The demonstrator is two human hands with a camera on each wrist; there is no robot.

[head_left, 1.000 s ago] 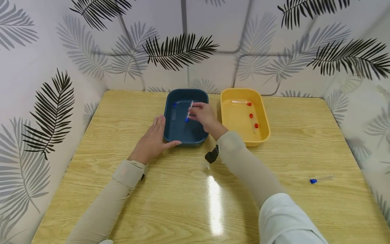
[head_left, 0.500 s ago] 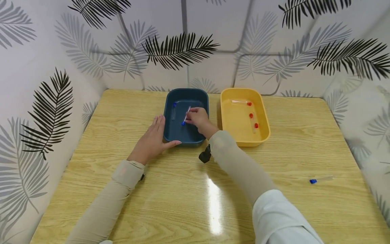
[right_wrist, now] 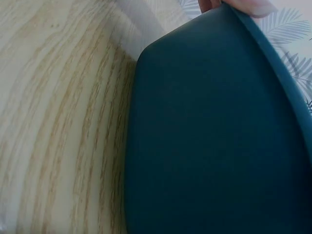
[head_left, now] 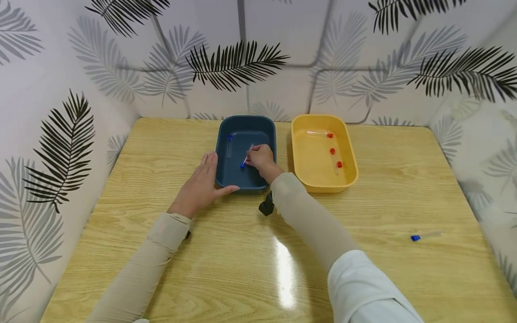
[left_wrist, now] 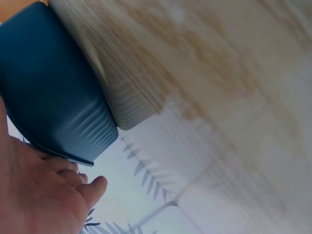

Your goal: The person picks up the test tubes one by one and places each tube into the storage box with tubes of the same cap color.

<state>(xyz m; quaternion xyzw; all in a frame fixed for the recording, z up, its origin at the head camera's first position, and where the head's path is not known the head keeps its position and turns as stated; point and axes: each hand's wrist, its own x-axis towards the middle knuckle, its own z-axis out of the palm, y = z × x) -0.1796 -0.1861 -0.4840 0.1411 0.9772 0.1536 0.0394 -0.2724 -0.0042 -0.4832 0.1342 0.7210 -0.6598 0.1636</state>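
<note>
In the head view my right hand [head_left: 260,158] reaches into the dark blue bin [head_left: 246,181] and pinches a clear test tube with a blue cap [head_left: 243,165]. The tube tilts, cap end toward me, low over the bin's floor. Another blue-capped tube [head_left: 229,148] lies along the bin's left side. My left hand [head_left: 199,186] rests flat against the bin's left wall, fingers straight, thumb along the front rim. The left wrist view shows the left palm [left_wrist: 44,195] beside the bin's wall [left_wrist: 58,87]. In the right wrist view, the left thumb [right_wrist: 253,6] touches the rim.
A yellow bin [head_left: 313,179] stands to the right of the blue one, with several red-capped tubes inside, one being a tube [head_left: 319,133] at the back. A loose blue-capped tube [head_left: 428,234] lies on the wooden table [head_left: 226,269] at the right. Leaf-patterned curtain [head_left: 282,27] surrounds it.
My right hand has moved left and lower inside the blue bin with the blue-capped test tube, bringing it closer to the bin's floor. The left hand has stayed at the bin's side.
</note>
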